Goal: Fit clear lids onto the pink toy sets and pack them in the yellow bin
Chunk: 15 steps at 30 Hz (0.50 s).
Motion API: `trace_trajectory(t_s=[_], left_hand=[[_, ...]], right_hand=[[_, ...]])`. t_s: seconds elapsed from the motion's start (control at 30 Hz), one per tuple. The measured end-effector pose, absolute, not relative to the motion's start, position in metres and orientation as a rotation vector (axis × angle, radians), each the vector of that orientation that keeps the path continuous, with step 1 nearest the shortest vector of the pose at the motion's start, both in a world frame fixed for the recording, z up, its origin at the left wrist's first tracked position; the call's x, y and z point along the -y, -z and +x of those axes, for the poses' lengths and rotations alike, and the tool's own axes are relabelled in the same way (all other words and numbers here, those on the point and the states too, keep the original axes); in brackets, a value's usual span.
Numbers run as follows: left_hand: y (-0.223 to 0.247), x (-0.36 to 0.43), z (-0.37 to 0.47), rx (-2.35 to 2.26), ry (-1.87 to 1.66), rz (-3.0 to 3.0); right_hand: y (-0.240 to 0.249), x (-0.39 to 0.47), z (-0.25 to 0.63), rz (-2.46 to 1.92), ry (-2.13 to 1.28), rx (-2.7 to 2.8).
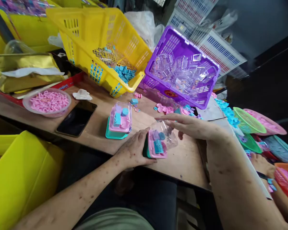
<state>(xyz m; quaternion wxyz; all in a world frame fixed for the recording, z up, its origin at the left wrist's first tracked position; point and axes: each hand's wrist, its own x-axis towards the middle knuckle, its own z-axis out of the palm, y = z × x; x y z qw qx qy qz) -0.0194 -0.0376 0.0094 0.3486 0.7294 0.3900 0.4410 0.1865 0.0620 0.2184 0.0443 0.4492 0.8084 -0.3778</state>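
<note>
My left hand (134,147) is wrapped around a small green-based toy box (156,156) near the table's front edge. Its pink tray carries purple and blue pieces. A clear plastic lid (171,140) sits tilted over that tray, reaching past its right side. My right hand (189,126) holds the lid from above, fingers stretched along its far edge and thumb near its right side; the exact contact is partly hidden. To the left stands a similar box (120,121) with its clear cover on, touched by neither hand.
Behind are a yellow basket (100,38) with blue pieces and a purple basket (156,68) of clear plastic covers. Loose pink pieces (164,109) lie before it. Left are a phone (76,118) and a tub of pink pieces (49,101). Another person's hand (262,164) is at right.
</note>
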Motion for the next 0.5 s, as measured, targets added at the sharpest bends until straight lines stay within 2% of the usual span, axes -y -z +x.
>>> trace_trajectory(t_s=[0.13,0.3,0.5], left_hand=[[-0.011,0.037,-0.02,-0.99,-1.126,1.9],[0.0,0.035,-0.017,-0.971,-1.167,1.922],[0.001,0.035,-0.014,-0.977,-1.197,1.939]], right_hand=[[-0.202,-0.044,0.176,1.34,0.828,-2.717],[-0.168,0.007,0.167,1.571,0.459,-2.913],[-0.135,0.035,0.171,1.613,0.196,-3.156]])
